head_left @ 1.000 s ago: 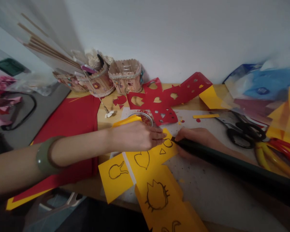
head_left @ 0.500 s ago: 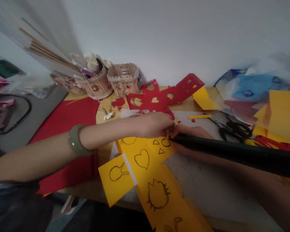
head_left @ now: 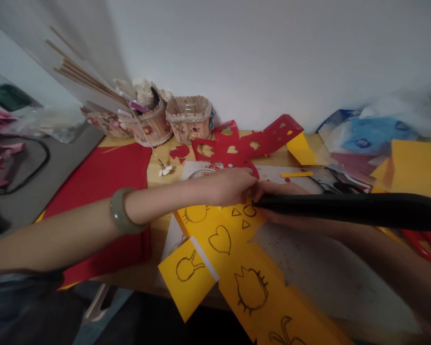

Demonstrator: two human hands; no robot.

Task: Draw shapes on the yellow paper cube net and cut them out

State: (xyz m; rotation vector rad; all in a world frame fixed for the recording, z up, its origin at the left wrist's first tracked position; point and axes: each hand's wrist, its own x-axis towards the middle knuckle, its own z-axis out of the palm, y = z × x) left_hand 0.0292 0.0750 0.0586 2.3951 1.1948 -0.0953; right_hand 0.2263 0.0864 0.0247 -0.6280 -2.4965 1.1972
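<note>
My left hand (head_left: 233,186), with a green bangle on the wrist, is closed on the upper edge of a yellow card cutout (head_left: 197,254). The cutout carries black outlines of a heart, triangles and animal heads, with a white strip along one flap. Touching the left fingertips, my right hand (head_left: 283,189) is closed around the narrow end of a long black tool (head_left: 345,208). This tool stretches to the right edge and covers much of the right hand; its tip and exact kind are hidden.
Behind lies a red cut-out card (head_left: 244,146). Decorated baskets (head_left: 188,120) stand at the wall, left of centre. Red sheets (head_left: 104,187) lie at left. Black-handled scissors (head_left: 335,184), red handles (head_left: 424,247), yellow paper (head_left: 416,167) and a blue packet (head_left: 373,136) are at right.
The black tool has swung from sloping down rightward to nearly level. The yellow cutout has shifted slightly right and down in view, and both hands stay together at its upper edge.
</note>
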